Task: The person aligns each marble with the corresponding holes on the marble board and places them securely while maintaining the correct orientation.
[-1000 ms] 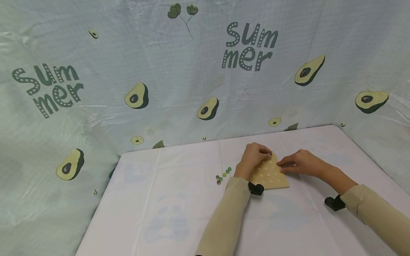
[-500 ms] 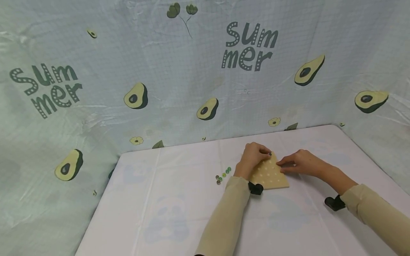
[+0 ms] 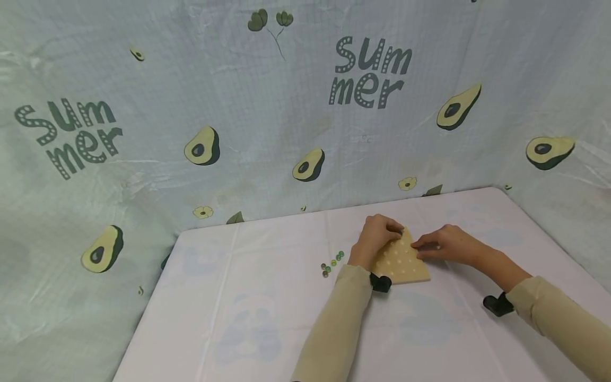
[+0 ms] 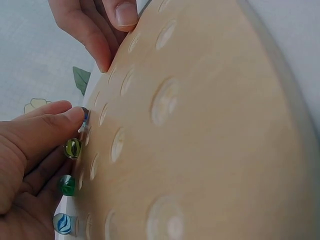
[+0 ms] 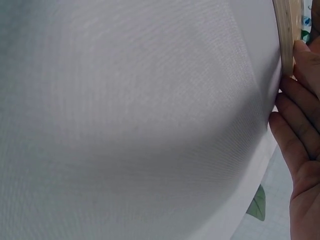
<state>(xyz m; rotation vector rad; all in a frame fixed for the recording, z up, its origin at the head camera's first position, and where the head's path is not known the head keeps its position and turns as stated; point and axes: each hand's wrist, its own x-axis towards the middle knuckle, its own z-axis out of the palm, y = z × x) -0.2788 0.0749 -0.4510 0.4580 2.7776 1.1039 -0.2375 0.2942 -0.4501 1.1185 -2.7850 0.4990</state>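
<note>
A pale wooden board (image 3: 403, 263) with rows of round hollows lies on the table. Over its far part is my left hand (image 3: 374, 236); thumb and fingers pinch a dark bluish marble (image 4: 85, 116), low at the board's surface. Beside that hand, in the left wrist view, a yellow-green marble (image 4: 72, 148), a green marble (image 4: 66, 185) and a blue-and-white marble (image 4: 63, 223) sit on the board. My right hand (image 3: 447, 244) holds the board's right edge, thumb on top and fingers against the side. In the head view my left hand hides the marbles on the board.
Several loose marbles (image 3: 333, 262), green and brownish, lie on the table left of the board, close to my left forearm. The table (image 3: 267, 329) has a pale pink cloth. Behind it hangs a curtain (image 3: 258, 106) printed with avocados.
In the head view, the dark marble seen earlier at my left fingertips is now out of sight behind the fingers. Both hands and the board stay in place; the head view has tilted slightly.
</note>
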